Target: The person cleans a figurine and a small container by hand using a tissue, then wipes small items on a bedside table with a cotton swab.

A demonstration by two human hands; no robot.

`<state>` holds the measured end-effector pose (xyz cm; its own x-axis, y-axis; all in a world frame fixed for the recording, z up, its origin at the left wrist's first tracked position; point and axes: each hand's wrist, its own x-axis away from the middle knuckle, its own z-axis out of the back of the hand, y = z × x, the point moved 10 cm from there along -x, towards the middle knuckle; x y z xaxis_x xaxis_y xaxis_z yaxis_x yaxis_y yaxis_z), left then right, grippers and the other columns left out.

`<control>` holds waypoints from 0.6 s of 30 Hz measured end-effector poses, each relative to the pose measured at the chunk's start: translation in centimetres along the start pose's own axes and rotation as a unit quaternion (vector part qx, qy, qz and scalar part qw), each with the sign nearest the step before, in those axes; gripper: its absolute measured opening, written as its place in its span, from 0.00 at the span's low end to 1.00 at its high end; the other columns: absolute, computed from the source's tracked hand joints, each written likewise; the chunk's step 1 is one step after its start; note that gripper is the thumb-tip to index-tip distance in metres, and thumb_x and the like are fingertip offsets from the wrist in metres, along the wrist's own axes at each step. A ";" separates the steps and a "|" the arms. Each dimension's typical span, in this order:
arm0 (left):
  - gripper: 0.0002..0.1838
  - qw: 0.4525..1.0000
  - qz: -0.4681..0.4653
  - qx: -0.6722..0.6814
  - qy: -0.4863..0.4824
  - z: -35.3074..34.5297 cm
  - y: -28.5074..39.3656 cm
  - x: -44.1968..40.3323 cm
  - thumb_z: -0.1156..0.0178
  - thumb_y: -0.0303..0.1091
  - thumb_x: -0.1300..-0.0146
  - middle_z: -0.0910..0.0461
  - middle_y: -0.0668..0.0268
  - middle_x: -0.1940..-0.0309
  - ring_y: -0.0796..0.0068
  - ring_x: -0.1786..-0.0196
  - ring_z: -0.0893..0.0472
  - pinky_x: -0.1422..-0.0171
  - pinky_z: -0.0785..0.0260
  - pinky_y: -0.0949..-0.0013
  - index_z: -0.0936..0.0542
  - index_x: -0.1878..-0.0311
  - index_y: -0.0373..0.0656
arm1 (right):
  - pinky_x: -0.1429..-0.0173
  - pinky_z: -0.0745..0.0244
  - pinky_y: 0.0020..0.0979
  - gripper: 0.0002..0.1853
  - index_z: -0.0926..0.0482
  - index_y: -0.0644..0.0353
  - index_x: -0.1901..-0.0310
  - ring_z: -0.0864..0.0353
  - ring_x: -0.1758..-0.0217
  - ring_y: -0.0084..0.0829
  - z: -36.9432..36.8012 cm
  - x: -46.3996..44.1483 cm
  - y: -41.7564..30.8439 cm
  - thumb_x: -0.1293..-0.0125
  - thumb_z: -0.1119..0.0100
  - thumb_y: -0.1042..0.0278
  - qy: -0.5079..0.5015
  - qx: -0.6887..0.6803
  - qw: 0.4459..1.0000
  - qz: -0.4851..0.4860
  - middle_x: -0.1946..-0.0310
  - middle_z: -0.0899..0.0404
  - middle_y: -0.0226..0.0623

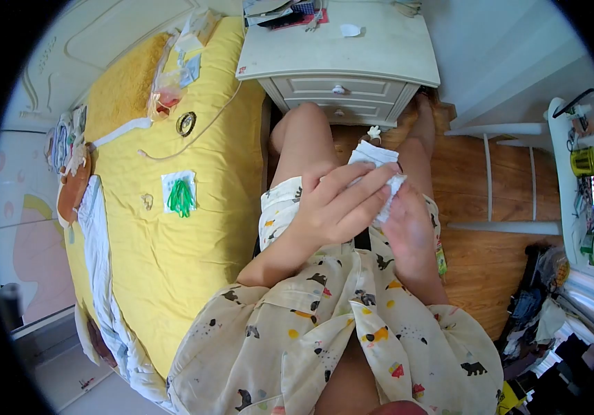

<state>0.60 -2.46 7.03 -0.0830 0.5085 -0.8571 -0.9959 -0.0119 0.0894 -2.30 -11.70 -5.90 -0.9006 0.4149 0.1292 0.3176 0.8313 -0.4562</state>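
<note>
Above my lap, both hands are closed around a small white folded cloth (375,153). A band runs across its top end, and whether it is a sock or another cloth I cannot tell. My left hand (342,204) lies over it from the left, with its fingers reaching across the front. From the right, my right hand (411,225) grips its lower edge, and the thumb side is partly behind the left fingers. The middle of the cloth is hidden by my fingers.
To the left is a bed with a yellow sheet (207,256), bearing a green cord bundle (181,198), a dark bracelet (186,124) and a pale cable (193,142). A white nightstand (380,59) stands ahead. A cluttered white shelf (565,207) is at the right.
</note>
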 end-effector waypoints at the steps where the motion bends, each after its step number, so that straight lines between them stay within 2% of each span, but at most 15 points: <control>1: 0.12 1.000 0.029 -0.001 -0.003 0.0 -0.6 0.2 0.40 0.32 0.45 0.16 0.69 0.49 0.71 0.55 0.22 0.48 0.41 0.68 0.24 0.57 0.46 | 0.49 0.31 0.25 0.13 0.22 0.63 0.48 0.21 0.53 0.21 0.1 0.1 -0.2 0.29 0.43 0.66 0.005 0.005 1.000 0.009 0.54 0.18 0.34; 3: 0.14 0.996 0.084 -0.002 -0.008 0.3 -1.9 0.1 0.38 0.31 0.48 0.16 0.68 0.49 0.71 0.55 0.22 0.49 0.41 0.67 0.24 0.56 0.45 | 0.50 0.31 0.25 0.14 0.22 0.63 0.47 0.22 0.52 0.22 0.3 -0.2 -0.5 0.29 0.43 0.65 0.005 0.016 1.000 0.011 0.54 0.18 0.34; 4: 0.18 0.994 0.108 -0.005 -0.008 0.5 -2.5 -0.3 0.34 0.22 0.54 0.14 0.68 0.54 0.67 0.57 0.23 0.51 0.38 0.65 0.24 0.59 0.46 | 0.51 0.31 0.26 0.14 0.22 0.64 0.47 0.22 0.52 0.23 0.3 -0.2 -0.6 0.29 0.43 0.64 0.005 0.020 1.000 0.011 0.54 0.18 0.34; 5: 0.20 0.991 0.134 -0.025 0.015 0.6 -3.0 -0.2 0.35 0.16 0.57 0.14 0.65 0.55 0.64 0.58 0.23 0.51 0.35 0.65 0.25 0.59 0.44 | 0.51 0.32 0.26 0.15 0.23 0.64 0.47 0.22 0.52 0.24 0.1 -0.1 -0.7 0.28 0.43 0.63 0.004 0.017 1.000 0.004 0.53 0.18 0.34; 7: 0.20 0.985 0.168 0.021 0.031 1.0 -4.6 0.3 0.38 0.12 0.55 0.14 0.61 0.55 0.64 0.58 0.24 0.50 0.33 0.67 0.27 0.59 0.42 | 0.51 0.32 0.27 0.16 0.23 0.64 0.47 0.23 0.52 0.25 -0.4 0.1 -0.8 0.28 0.43 0.61 0.001 0.010 1.000 -0.009 0.52 0.18 0.36; 8: 0.19 0.983 0.176 0.042 0.044 1.2 -4.8 0.5 0.38 0.11 0.53 0.14 0.59 0.55 0.64 0.58 0.25 0.50 0.33 0.67 0.27 0.59 0.41 | 0.45 0.37 0.35 0.24 0.28 0.60 0.41 0.28 0.50 0.34 0.6 0.1 -0.5 0.29 0.45 0.51 0.006 0.042 0.999 -0.025 0.47 0.23 0.40; 10: 0.17 0.975 0.192 0.085 0.069 1.5 -5.3 1.1 0.40 0.11 0.50 0.14 0.57 0.55 0.65 0.58 0.25 0.50 0.32 0.68 0.28 0.59 0.41 | 0.46 0.35 0.31 0.23 0.26 0.60 0.43 0.27 0.50 0.28 0.3 0.0 0.3 0.30 0.43 0.50 0.010 -0.055 0.995 -0.085 0.47 0.23 0.39; 11: 0.18 0.973 0.192 0.099 0.079 1.5 -5.3 1.3 0.39 0.12 0.51 0.14 0.59 0.55 0.65 0.58 0.25 0.50 0.34 0.68 0.28 0.59 0.41 | 0.47 0.35 0.29 0.23 0.24 0.61 0.44 0.27 0.50 0.25 0.1 0.0 0.7 0.31 0.42 0.50 0.012 -0.103 0.988 -0.115 0.47 0.23 0.38; 13: 0.19 0.968 0.193 0.123 0.101 1.5 -5.4 1.6 0.36 0.15 0.54 0.14 0.63 0.55 0.66 0.59 0.24 0.50 0.37 0.68 0.26 0.58 0.43 | 0.46 0.35 0.30 0.25 0.24 0.59 0.44 0.29 0.52 0.25 -0.1 -0.2 1.0 0.32 0.42 0.47 -0.041 -0.110 0.984 -0.135 0.47 0.23 0.37; 16: 0.17 0.967 0.194 0.147 0.081 1.3 -5.1 1.4 0.42 0.10 0.47 0.15 0.53 0.55 0.65 0.57 0.26 0.50 0.33 0.68 0.30 0.58 0.40 | 0.45 0.35 0.30 0.26 0.24 0.56 0.44 0.30 0.54 0.25 0.0 -0.2 1.5 0.33 0.42 0.44 -0.062 -0.103 0.983 -0.139 0.47 0.23 0.36; 18: 0.17 0.965 0.187 0.166 0.076 1.3 -4.8 1.3 0.42 0.11 0.46 0.15 0.52 0.55 0.65 0.56 0.26 0.50 0.33 0.68 0.30 0.57 0.40 | 0.44 0.35 0.31 0.26 0.24 0.55 0.44 0.30 0.55 0.25 0.5 -0.3 1.7 0.34 0.42 0.44 -0.059 -0.102 0.984 -0.134 0.46 0.23 0.35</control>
<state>5.30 -0.62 6.17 -0.4642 0.3902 -0.7952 -0.8312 0.1181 0.5432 -1.67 -10.59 -7.13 -0.9846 0.1340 0.1120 0.1053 0.9672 -0.2312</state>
